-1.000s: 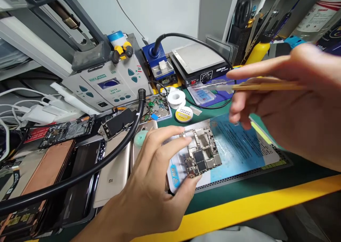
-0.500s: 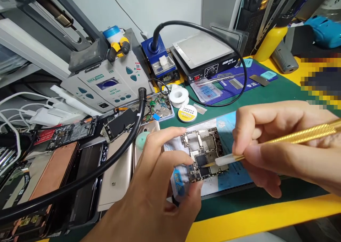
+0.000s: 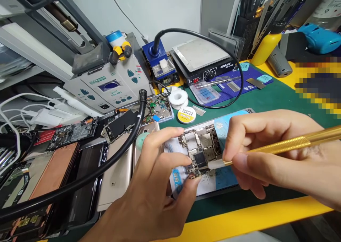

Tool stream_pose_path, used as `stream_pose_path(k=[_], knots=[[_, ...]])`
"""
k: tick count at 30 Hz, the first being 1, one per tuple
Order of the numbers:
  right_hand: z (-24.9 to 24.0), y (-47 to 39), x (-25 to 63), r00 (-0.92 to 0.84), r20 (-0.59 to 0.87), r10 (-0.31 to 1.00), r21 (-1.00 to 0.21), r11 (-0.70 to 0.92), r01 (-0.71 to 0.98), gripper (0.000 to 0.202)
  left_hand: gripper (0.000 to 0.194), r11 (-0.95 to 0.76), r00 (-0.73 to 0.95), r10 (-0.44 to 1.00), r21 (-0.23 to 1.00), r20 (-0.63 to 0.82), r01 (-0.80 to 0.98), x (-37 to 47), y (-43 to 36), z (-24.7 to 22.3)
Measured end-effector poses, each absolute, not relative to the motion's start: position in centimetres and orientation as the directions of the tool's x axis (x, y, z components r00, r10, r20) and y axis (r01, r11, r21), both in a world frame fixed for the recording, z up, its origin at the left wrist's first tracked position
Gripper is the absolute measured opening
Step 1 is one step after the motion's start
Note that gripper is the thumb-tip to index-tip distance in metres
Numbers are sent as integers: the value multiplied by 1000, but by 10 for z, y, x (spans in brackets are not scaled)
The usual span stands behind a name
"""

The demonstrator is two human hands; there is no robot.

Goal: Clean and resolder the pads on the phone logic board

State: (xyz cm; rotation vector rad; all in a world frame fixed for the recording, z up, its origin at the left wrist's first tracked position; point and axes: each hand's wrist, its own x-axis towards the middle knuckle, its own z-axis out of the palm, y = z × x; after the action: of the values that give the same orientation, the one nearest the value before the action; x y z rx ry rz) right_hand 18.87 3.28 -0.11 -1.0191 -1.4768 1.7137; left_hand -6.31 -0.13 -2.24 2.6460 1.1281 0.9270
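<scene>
Circuit board (image 3: 197, 150) | silvery shields (image 3: 206, 141), black chip (image 3: 200, 160) | left hand (image 3: 157, 179): pinching edges | right hand (image 3: 279, 169): gripping golden tool (image 3: 282, 145)

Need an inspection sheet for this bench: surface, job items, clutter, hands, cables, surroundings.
Surface: green mat with yellow border.
Job items: circuit board over a printed pad; gold-handled tool, tip at the board, contact unclear.
Clutter: phones at left, white spool, round tin.
Left hand: fingers and thumb hold the board's edges.
Right hand: closed on the tool.
Cables: black hose across the phones; white plugs and cables far left.
Surroundings: grey QUICK station, BY-940 unit, yellow bottle behind.
</scene>
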Motion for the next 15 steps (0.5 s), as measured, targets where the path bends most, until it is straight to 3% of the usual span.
stream_pose_path(k=[15], knots=[[2,41,189,-518,-191,834,-976,-218,10,11,34,-654,486,751,398,448,643,-59,2,-26]])
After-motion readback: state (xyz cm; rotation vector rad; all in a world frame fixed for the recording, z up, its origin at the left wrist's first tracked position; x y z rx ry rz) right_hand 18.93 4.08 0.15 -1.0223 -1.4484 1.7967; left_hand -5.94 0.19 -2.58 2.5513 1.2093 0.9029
